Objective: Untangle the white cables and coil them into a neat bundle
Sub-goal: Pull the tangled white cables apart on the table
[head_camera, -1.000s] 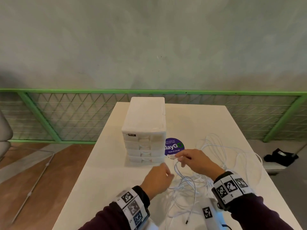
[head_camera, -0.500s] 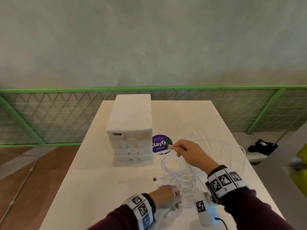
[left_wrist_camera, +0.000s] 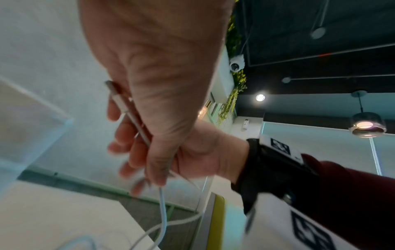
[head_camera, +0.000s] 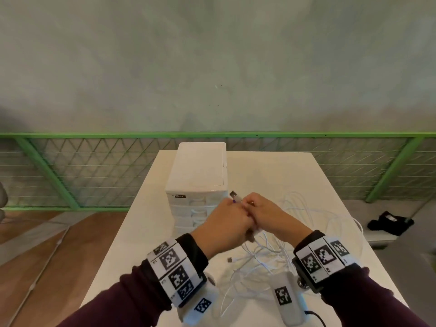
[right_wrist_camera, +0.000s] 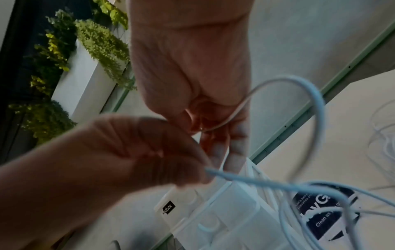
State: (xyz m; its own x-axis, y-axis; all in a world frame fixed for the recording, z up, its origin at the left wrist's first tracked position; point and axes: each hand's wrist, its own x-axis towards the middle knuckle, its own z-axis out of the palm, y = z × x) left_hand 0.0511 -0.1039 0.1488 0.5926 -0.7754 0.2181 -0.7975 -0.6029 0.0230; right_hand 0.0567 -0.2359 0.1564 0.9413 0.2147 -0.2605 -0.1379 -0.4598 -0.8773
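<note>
Left hand (head_camera: 225, 224) has been brought up to right hand (head_camera: 266, 214), both grips pinched on one white cable (left_wrist_camera: 128, 111) near its plug, remaining white cables (head_camera: 271, 258) heaped on tabletop (head_camera: 132, 251); knots could be tightened if pulled hard.

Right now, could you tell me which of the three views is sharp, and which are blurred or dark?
Head view: evenly lit and fairly sharp, railing bowed by the wide lens. Left wrist view: left hand motion-blurred, ceiling lamps glaring. Right wrist view: dim, with white cables and right hand soft.
</note>
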